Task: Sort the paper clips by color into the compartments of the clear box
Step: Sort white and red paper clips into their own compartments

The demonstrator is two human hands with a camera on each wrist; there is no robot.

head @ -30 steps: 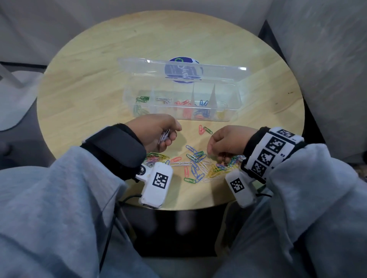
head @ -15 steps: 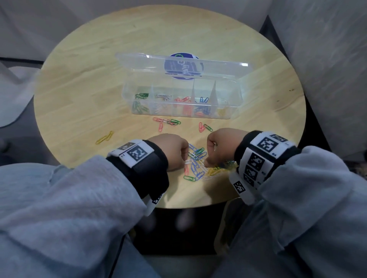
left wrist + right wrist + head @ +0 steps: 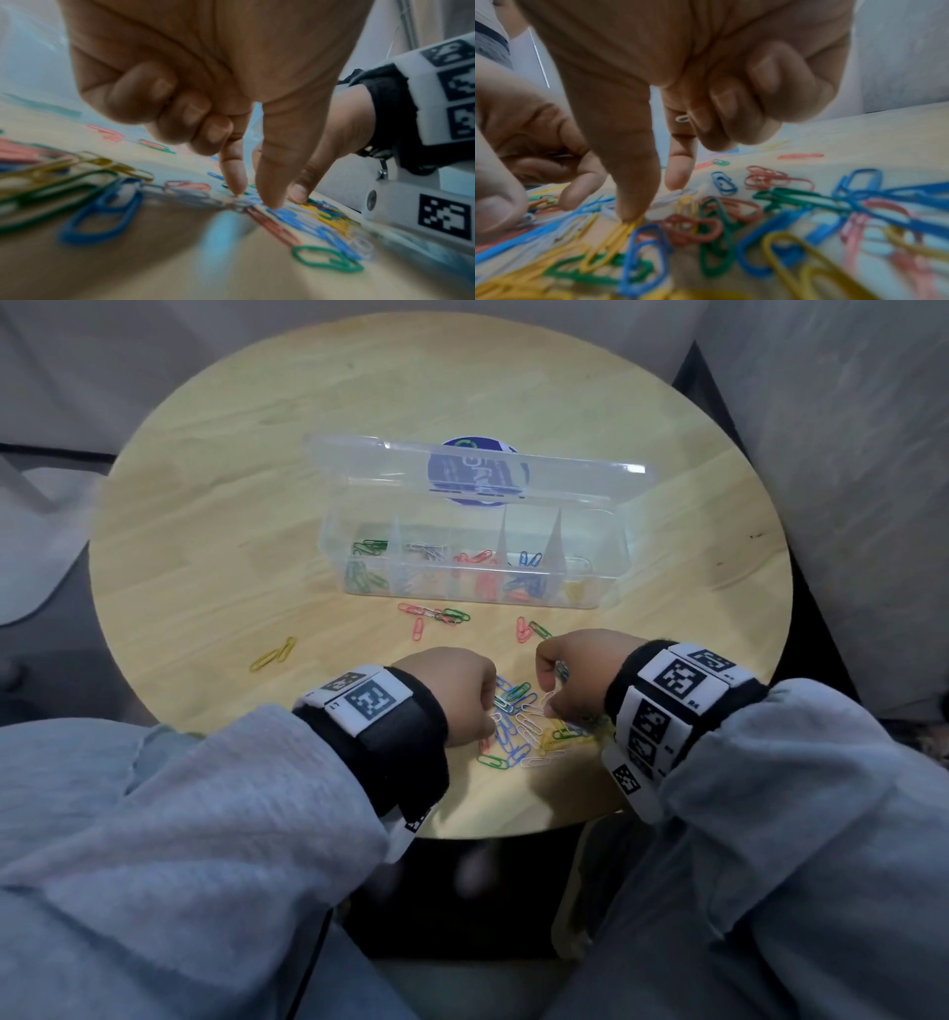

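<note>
The clear box stands open mid-table, with green, white, red, blue and yellow clips in separate compartments. A mixed pile of paper clips lies by the near edge. My left hand is over the pile's left side. Its thumb and forefinger reach down around a pale clip, and a pale sliver shows in its curled fingers. My right hand is on the pile's right side. Its thumb presses a yellow clip, its forefinger touches a white clip, and its curled fingers hold another white clip.
Loose clips lie between the box and my hands: a red, white and green group, a red-green pair, and two yellow clips far left. The round table's near edge is just behind the pile.
My left hand turned palm down and dropped from in front of the box onto the pile. My right hand stayed on the pile, shifting only a little.
</note>
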